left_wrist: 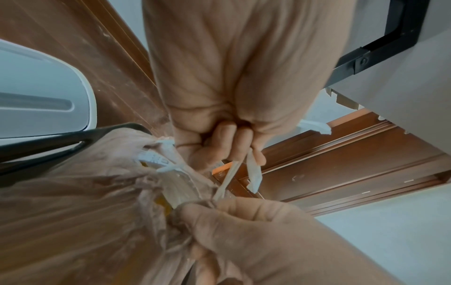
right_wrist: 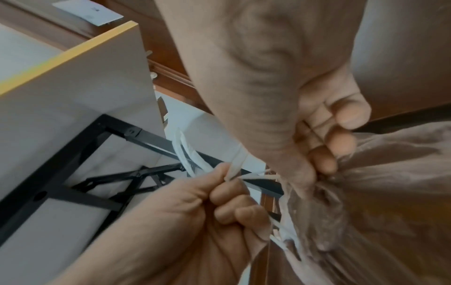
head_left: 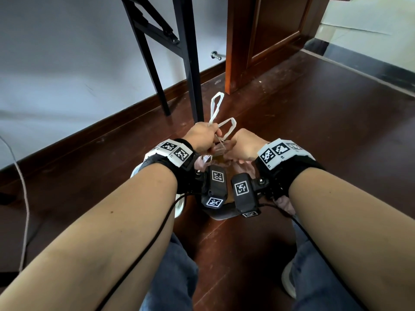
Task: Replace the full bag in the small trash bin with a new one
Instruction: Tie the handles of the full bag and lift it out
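Observation:
A thin translucent trash bag (left_wrist: 85,202) sits gathered in the small bin, whose dark rim (head_left: 222,214) shows below the wrist cameras. Two white handle loops (head_left: 229,126) of the bag stick up beyond my hands. My left hand (head_left: 203,136) is closed in a fist and grips the white handle strips (right_wrist: 187,154). In the left wrist view the same left hand (left_wrist: 234,142) holds those strips taut. My right hand (head_left: 243,145) is close beside it, its fingers (right_wrist: 336,135) curled round the bunched neck of the bag. Most of the bin is hidden by my forearms.
Black table legs (head_left: 190,63) stand just beyond the bin, and a brown door frame (head_left: 231,52) is to their right. A white rounded object (left_wrist: 48,86) lies left of the bin. A cable (head_left: 24,187) runs over the dark wooden floor at the left. My knees flank the bin.

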`<action>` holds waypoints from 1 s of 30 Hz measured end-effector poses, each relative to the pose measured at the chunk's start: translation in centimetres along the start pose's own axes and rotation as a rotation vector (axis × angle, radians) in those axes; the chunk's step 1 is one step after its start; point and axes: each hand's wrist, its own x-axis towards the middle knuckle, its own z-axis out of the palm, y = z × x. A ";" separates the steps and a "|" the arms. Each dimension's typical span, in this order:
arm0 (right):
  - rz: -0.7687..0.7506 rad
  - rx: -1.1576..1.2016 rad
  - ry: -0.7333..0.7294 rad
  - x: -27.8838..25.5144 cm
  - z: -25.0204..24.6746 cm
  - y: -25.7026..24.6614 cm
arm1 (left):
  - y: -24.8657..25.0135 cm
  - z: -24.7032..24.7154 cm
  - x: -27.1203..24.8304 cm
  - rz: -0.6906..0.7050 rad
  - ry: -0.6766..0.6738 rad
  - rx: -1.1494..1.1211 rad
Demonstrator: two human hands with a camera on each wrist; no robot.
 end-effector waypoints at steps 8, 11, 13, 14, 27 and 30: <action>0.171 0.851 0.080 0.9 -0.9 -0.4 | 0.1 -0.5 -0.2 0.017 -0.062 -0.055; 0.121 0.956 0.175 1.0 -0.6 -0.4 | 0.1 -0.3 -0.3 0.018 -0.099 -0.065; 0.120 1.086 0.216 1.0 -0.8 -0.7 | 0.2 -0.2 -0.4 0.008 -0.073 -0.108; 0.120 1.180 0.245 1.1 -0.9 -0.7 | 0.3 -0.2 -0.4 0.006 -0.044 -0.128; 0.227 1.499 0.337 0.9 -1.7 -1.4 | 0.3 -1.0 -1.1 -0.098 -0.186 -0.161; 0.296 1.394 0.334 1.3 -1.8 -1.3 | 0.5 -1.3 -1.2 -0.103 -0.205 -0.226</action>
